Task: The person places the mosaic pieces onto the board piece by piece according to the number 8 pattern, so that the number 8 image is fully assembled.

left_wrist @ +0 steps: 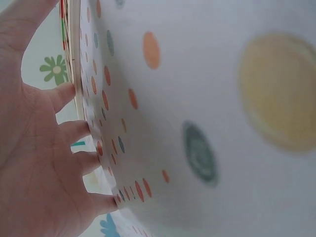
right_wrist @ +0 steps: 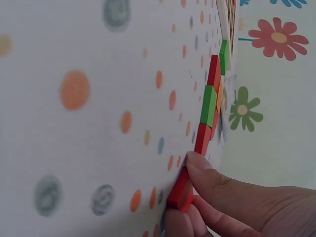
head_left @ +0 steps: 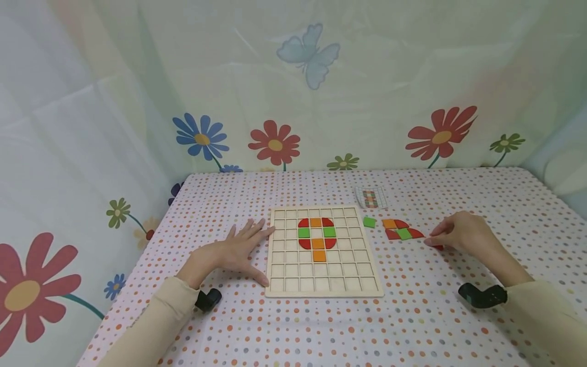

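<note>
A square wooden grid board [head_left: 286,283] lies on the table, with red, green and orange tiles set in several of its cells. My left hand [head_left: 235,253] is spread flat beside the board, thumb and index finger touching its left edge. To the right of the board, my right hand [head_left: 468,235] pinches a red tile [right_wrist: 177,191] between thumb and fingers, low at the table surface. Just left of that hand lies a small cluster of red, orange and green tiles, among them a green tile [head_left: 404,234]. A lone green tile [head_left: 369,222] sits by the board's right edge.
A small pattern card [head_left: 378,198] printed with a colored design on a grid lies behind the loose tiles. The dotted tablecloth [head_left: 293,326] covers the table. A flowered curtain [head_left: 367,112] hangs at the back and sides.
</note>
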A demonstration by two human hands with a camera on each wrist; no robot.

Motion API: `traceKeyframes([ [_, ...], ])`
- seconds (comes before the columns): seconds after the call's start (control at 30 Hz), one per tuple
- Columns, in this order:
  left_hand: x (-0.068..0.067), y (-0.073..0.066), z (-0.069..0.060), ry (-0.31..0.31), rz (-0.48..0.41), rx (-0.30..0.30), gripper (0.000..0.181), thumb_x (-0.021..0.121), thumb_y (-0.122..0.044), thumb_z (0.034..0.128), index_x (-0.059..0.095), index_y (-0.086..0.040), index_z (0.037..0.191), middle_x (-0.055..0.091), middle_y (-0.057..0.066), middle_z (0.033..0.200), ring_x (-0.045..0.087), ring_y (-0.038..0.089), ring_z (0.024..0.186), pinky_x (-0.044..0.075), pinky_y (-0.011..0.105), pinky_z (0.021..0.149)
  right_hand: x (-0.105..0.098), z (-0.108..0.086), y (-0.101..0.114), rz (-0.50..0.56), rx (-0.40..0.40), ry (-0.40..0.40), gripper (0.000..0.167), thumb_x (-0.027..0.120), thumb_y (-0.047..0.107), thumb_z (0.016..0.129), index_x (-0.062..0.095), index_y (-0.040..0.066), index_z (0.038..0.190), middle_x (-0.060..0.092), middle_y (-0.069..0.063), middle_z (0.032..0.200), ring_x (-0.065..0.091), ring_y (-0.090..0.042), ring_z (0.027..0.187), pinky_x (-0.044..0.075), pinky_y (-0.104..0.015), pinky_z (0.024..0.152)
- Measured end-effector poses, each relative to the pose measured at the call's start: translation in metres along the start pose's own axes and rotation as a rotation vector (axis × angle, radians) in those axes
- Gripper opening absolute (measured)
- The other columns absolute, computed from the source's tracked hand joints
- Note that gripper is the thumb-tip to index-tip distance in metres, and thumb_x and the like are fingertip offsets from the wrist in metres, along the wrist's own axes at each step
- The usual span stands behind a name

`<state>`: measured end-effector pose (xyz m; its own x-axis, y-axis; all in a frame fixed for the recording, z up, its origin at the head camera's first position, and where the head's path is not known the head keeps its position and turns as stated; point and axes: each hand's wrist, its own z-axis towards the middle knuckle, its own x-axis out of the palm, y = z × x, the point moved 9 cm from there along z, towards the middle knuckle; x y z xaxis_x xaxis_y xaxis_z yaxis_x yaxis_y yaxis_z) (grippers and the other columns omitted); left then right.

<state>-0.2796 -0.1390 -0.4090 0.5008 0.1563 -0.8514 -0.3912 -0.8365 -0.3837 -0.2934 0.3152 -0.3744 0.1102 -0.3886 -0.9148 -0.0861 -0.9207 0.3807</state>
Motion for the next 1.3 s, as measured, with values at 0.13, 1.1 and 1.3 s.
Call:
traceKeyframes([
  [0.13,0.0,0.003,-0.001,-0.007,0.0,-0.005,0.125,0.086,-0.063,0.0769,0.013,-0.022,0.17,-0.004,0.01,0.176,-0.01,0.037,0.161,-0.003,0.065,0.126,-0.001,-0.002,0.002,0.018,-0.001,-0.068,0.027,0.087,0.016,0.086,0.075,-0.007,0.09,0.068,-0.016,0.079,0.057,-0.033,0.078,0.046,-0.052,0.073],
  [1.1,0.002,0.003,0.0,-0.005,0.01,0.002,0.126,0.086,-0.063,0.0764,0.014,-0.021,0.17,-0.004,0.011,0.176,-0.009,0.038,0.16,-0.002,0.067,0.125,-0.002,-0.024,-0.003,0.167,-0.108,-0.129,0.028,0.083,0.004,0.086,0.075,-0.011,0.109,0.076,-0.023,0.095,0.071,-0.039,0.088,0.055,-0.039,0.067],
  [1.3,0.001,0.002,0.0,-0.005,0.01,0.007,0.126,0.086,-0.063,0.0768,0.014,-0.02,0.17,-0.004,0.012,0.176,-0.008,0.039,0.16,-0.003,0.067,0.125,-0.005,-0.025,0.019,0.166,-0.158,-0.151,0.022,0.081,0.006,0.089,0.077,-0.006,0.106,0.076,-0.017,0.091,0.068,-0.034,0.087,0.051,-0.033,0.063],
])
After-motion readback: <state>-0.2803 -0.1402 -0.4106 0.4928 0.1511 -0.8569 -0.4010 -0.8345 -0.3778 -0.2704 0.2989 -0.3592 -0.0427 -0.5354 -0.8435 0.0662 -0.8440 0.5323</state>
